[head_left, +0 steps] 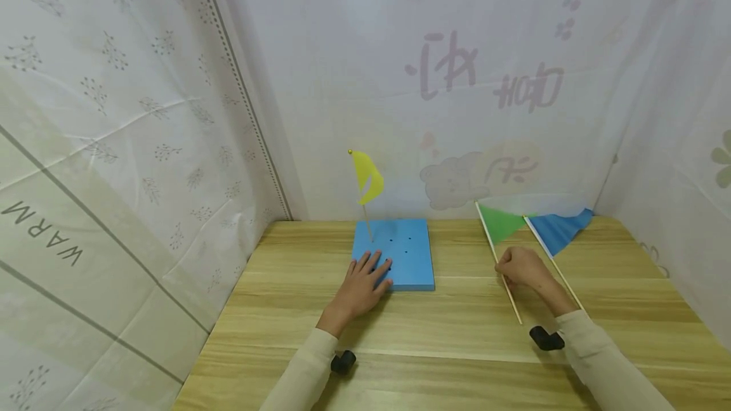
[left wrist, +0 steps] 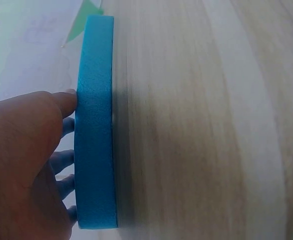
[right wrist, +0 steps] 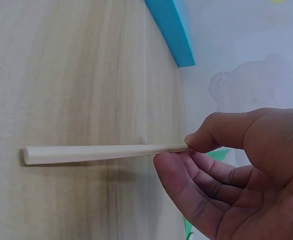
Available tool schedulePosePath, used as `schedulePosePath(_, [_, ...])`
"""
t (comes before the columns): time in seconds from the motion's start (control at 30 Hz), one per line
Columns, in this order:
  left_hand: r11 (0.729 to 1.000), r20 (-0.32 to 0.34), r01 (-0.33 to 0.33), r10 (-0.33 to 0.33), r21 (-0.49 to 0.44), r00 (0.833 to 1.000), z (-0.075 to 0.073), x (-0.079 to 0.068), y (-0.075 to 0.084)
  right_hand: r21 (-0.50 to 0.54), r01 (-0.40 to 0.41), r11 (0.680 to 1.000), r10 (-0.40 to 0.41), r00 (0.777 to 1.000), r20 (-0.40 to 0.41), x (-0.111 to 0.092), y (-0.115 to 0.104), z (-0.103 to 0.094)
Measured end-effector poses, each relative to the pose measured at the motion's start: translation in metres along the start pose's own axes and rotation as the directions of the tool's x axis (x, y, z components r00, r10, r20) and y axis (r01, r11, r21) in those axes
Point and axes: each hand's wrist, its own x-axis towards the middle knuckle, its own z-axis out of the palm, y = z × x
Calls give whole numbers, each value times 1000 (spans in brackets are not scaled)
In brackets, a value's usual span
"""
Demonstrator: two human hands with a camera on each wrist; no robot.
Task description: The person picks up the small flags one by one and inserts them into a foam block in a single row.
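A blue foam block [head_left: 412, 268] with several small holes in its top lies on the table. The left hand [head_left: 361, 287] rests on its near left part, fingers spread; the left wrist view shows the fingertips on the top face and the block's blue side [left wrist: 96, 125]. A yellow flag [head_left: 368, 176] stands in the block, its stick tilted slightly. Thumb and forefinger of the right hand [head_left: 522, 268] pinch the wooden stick [right wrist: 101, 152] of a green flag [head_left: 499, 224]. Just right of that hand lies a blue flag [head_left: 559, 230] on its own stick.
The wood-grain table [head_left: 457, 360] meets a printed pale curtain [head_left: 354, 81] at its back edge, and another curtain [head_left: 114, 144] hangs at the left. Black wrist devices [head_left: 342, 362] show beside both sleeves.
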Motion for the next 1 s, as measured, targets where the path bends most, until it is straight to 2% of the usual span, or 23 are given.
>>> schedulePosePath(0.53, [1000,26,23,-23,1,999,0,1,0,35,42,999,-40,997,-64,2,-11,-8])
schedulePosePath(1.0, [1000,23,15,-15,-8,1000,2,1,-2,152,63,986,-50,995,-83,4,-26,-11])
